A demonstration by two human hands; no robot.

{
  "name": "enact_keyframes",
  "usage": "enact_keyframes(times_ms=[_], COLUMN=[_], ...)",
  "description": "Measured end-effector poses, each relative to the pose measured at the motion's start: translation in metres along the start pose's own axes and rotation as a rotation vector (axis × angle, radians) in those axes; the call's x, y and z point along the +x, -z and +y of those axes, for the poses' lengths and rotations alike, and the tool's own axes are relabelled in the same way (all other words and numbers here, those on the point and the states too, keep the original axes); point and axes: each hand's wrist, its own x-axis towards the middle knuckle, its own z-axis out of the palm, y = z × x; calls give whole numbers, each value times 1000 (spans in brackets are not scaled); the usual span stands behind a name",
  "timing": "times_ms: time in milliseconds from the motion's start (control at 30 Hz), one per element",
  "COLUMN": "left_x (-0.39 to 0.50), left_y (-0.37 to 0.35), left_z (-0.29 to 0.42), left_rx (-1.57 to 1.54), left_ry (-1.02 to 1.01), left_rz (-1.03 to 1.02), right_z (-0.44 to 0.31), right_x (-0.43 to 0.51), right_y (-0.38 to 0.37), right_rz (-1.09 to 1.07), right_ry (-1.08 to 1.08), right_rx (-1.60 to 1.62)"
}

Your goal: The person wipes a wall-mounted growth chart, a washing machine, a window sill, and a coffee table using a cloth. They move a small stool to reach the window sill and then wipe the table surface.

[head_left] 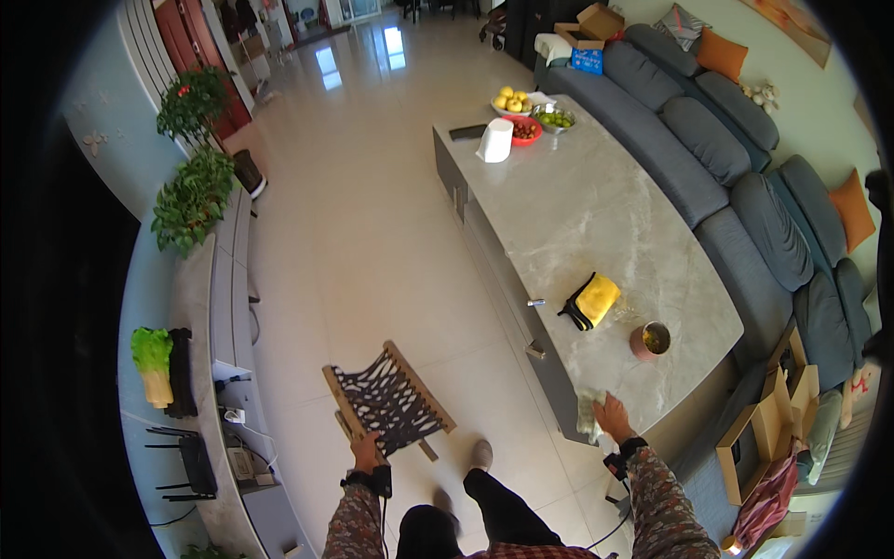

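My left hand (pixel 366 453) grips the near end of a wooden rail on a folding stool (pixel 391 402). Dark woven strips form the stool's seat, and it hangs or rests tilted over the tiled floor; which of the two I cannot tell. At the near-left corner of the marble-topped coffee table (pixel 580 216), my right hand (pixel 613 418) holds a pale, crumpled cloth (pixel 591 412) against the edge. Beyond that hand stand a pinkish-brown cup (pixel 647 342) with something inside and a folded yellow cloth with black edging (pixel 594 302).
Fruit bowls (pixel 512 105), a white container (pixel 496 140) and a dark flat object (pixel 468 132) occupy the table's far end. A grey sofa (pixel 628 133) runs along the right, with open cardboard boxes (pixel 758 433). On the left, a low cabinet (pixel 227 300) carries plants and a router (pixel 192 461).
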Motion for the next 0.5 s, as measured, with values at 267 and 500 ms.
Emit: enact_keyframes(times_ms=[267,500], left_x=[125,203], left_y=[-99,-83], left_z=[18,-37], left_rx=[-101,-51], left_ry=[-45,48], left_rz=[-166,-140], right_z=[23,20], right_x=[103,101], right_y=[-61,-85], right_rz=[434,526], right_ry=[-111,-104], right_rx=[-20,-281])
